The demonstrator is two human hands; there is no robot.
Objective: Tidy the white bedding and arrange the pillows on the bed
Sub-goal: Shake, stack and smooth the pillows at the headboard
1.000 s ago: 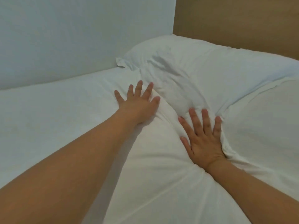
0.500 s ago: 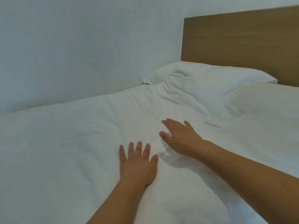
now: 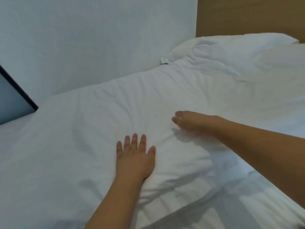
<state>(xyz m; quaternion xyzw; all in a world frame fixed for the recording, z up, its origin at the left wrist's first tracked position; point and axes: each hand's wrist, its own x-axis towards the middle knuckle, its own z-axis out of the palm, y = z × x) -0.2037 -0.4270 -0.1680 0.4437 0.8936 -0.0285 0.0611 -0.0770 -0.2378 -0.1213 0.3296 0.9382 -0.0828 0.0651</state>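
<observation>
- Biggest thing here is the bed (image 3: 264, 204), white all over, running from the near edge up to the headboard. Faint stripes show on the sheet at the lower right.
- Pale wall (image 3: 82, 38) fills the upper left, and the bedding sits right up against it.
- A puffy white duvet (image 3: 90, 129) covers most of the middle. It's pretty wrinkled, and its near right edge hangs over the striped sheet.
- Wooden headboard (image 3: 247, 15) is top right, brown and plain.
- One pillow (image 3: 231, 45) lies flat at the head of the bed, touching the headboard, its corner poking toward the wall. There's another white mound just right of it at the frame edge; can't tell if that's a second pillow.
- A dark-edged panel (image 3: 11, 100) pokes in at the left edge, no idea what it is.
- Left hand (image 3: 134, 158) is flat on the duvet, palm down, fingers straight and slightly spread, holding nothing.
- Right hand (image 3: 191, 121) is further up the duvet, blurry, fingers stretched out toward the left and low over the fabric. Can't tell if it's actually touching. It isn't grabbing anything.
- The two hands are near each other but apart.
</observation>
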